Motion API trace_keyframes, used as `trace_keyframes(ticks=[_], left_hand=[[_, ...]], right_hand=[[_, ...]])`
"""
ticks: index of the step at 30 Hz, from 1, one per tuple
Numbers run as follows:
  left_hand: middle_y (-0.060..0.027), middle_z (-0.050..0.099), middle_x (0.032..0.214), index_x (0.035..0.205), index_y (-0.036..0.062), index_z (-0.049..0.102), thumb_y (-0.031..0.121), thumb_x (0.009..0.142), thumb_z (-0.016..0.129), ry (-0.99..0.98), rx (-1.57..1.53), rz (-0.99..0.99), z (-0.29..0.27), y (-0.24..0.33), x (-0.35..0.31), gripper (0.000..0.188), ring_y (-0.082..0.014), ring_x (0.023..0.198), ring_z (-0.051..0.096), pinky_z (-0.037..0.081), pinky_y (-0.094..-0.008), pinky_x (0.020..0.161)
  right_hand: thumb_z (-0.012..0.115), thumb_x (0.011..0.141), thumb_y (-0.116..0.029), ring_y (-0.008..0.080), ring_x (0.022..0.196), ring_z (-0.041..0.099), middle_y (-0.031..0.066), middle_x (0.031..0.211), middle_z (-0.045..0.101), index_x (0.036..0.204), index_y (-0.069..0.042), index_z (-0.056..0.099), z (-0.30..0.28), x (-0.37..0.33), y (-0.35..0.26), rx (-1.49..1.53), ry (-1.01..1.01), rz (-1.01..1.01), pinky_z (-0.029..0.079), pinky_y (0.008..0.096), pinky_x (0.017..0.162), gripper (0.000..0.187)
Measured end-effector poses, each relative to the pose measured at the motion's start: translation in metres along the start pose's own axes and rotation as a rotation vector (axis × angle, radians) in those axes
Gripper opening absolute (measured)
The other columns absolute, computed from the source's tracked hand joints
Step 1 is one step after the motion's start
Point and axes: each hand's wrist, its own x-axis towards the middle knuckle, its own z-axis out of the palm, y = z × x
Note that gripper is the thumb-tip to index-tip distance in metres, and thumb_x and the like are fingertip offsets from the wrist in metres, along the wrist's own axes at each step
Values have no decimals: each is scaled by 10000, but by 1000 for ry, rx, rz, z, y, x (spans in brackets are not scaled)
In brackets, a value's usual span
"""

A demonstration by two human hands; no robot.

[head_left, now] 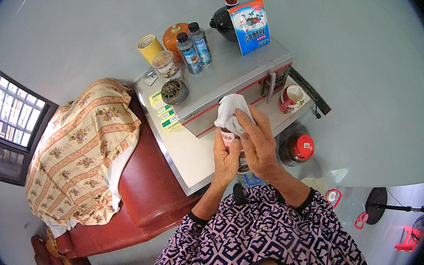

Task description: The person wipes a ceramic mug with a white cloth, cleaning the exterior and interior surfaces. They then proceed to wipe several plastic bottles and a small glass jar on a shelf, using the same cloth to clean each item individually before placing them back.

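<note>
In front of my chest my left hand [226, 163] is wrapped round a small container with a pink and white label [228, 137]; most of it is hidden by my fingers. My right hand [259, 146] presses a crumpled white cloth [231, 111] over its upper end, so that end cannot be seen. Both hands are raised before the front of a silver microwave oven [237, 74] with red trim. Dark-capped bottles [190, 55] with blue labels stand on the oven beside a clear plastic tub [166, 65] and a round patterned metal box [174, 91].
The oven stands on a white-topped table [189, 157] with yellow-green boxes [167, 117] and a red-white cup [292, 97]. A blue packet [252, 26] leans against a black vase [223, 23]. At right is a red-lidded jar [299, 148], at left a red leather sofa [149, 195].
</note>
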Motion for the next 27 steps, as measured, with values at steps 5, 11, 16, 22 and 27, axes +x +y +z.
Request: trace_keyframes(ticks=[5, 11, 16, 22, 27], left_hand=[[-3, 538, 925, 1190, 31, 409, 202, 872, 583, -113, -113, -109, -10, 6, -11, 401, -69, 802, 502, 449, -231, 694], [-1, 527, 933, 1193, 34, 431, 348, 819, 675, -390, -167, -196, -22, 6, -12, 546, -82, 749, 489, 450, -247, 674], [-115, 613, 968, 1202, 26, 459, 441, 734, 731, -538, 288, -62, -46, 11, -2, 683, -199, 819, 622, 489, -319, 718], [-138, 626, 981, 1118, 40, 522, 487, 653, 749, -513, 779, 154, -46, 24, -5, 684, -312, 849, 627, 503, -388, 723], [-97, 630, 956, 1088, 66, 541, 473, 645, 739, -446, 945, 344, -37, 25, -3, 633, -284, 817, 624, 501, -376, 699]], right_hand=[[476, 880, -54, 215, 1000, 536, 131, 1132, 533, 1083, -31, 537, -8, 9, 8, 581, -43, 525, 408, 306, 876, 214], [548, 827, -115, 159, 989, 535, 83, 1105, 562, 1064, -14, 566, -17, 3, 33, 719, -209, 413, 420, 304, 856, 258], [589, 773, -47, 185, 967, 548, 91, 972, 605, 910, -39, 646, -52, 36, 22, 818, -649, 361, 422, 323, 850, 148], [602, 745, -1, 199, 805, 547, 70, 879, 610, 855, -44, 646, -65, 32, 11, 270, -673, 69, 427, 306, 698, 126], [609, 698, 23, 217, 811, 540, 69, 820, 592, 818, -45, 606, -65, 20, 9, 77, -540, 461, 425, 330, 693, 138]])
